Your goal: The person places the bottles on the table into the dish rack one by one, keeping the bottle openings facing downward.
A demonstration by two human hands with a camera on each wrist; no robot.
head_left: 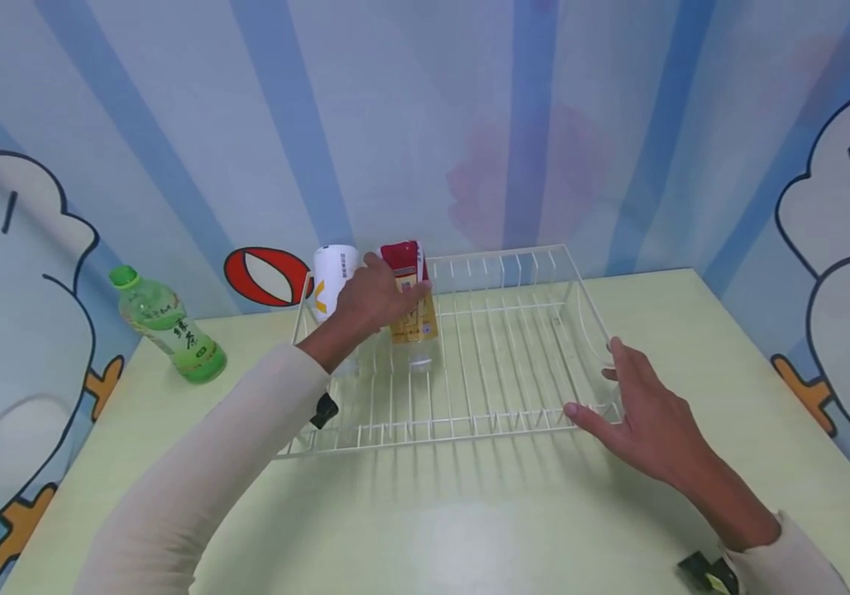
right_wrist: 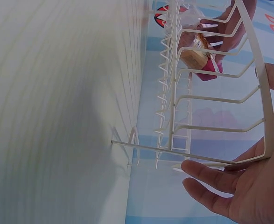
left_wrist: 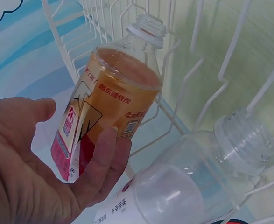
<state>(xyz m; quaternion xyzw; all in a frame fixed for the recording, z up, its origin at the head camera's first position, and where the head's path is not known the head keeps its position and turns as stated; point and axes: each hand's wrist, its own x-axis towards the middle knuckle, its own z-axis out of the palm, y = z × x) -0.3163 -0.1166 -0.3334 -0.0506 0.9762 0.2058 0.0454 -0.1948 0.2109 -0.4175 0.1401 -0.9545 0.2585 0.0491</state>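
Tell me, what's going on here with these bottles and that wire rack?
A person is handling a gold-and-red bottle that stands neck down in a white wire rack. The left hand has its fingers against the label, thumb apart. A white-labelled bottle is upside down beside it. The right hand is at the rack's right end. A green bottle stands capped on the table, outside the rack.
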